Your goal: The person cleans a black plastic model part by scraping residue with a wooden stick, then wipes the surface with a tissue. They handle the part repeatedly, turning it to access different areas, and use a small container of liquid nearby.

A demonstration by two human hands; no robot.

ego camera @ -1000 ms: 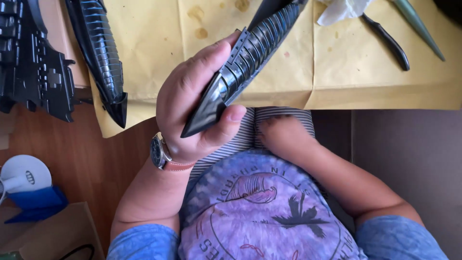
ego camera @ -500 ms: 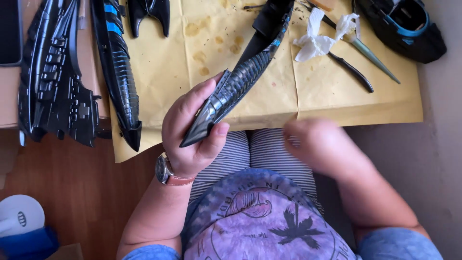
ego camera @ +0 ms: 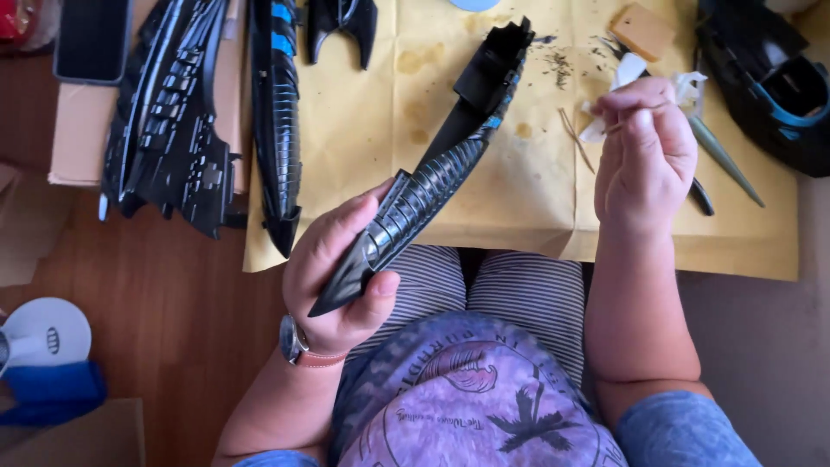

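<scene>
Here the left hand (ego camera: 337, 277) wraps its fingers around the long black ribbed part (ego camera: 432, 182), raised over the yellow paper (ego camera: 519, 207); the right hand (ego camera: 644, 156) pinches a thin stick (ego camera: 635, 108), which might snap or slip under pressure.

The long ribbed model part (ego camera: 432, 186) in the left hand (ego camera: 333, 272) looks like hard black plastic, glossy, with light catching its ridges; a blue stripe shows near its upper end. The other black hull pieces (ego camera: 277, 112) on the worktop have the same shiny plastic look, one with blue bands. Beneath them lies yellow paper (ego camera: 519, 199), matt, creased and stained with darker blotches. The floor (ego camera: 173, 303) is reddish-brown wood with a smooth, slightly satin finish. A wristwatch (ego camera: 294, 339) shows a polished metal case and a tan strap. The right hand (ego camera: 644, 151) pinches a thin pale stick (ego camera: 635, 121), matt.
</scene>
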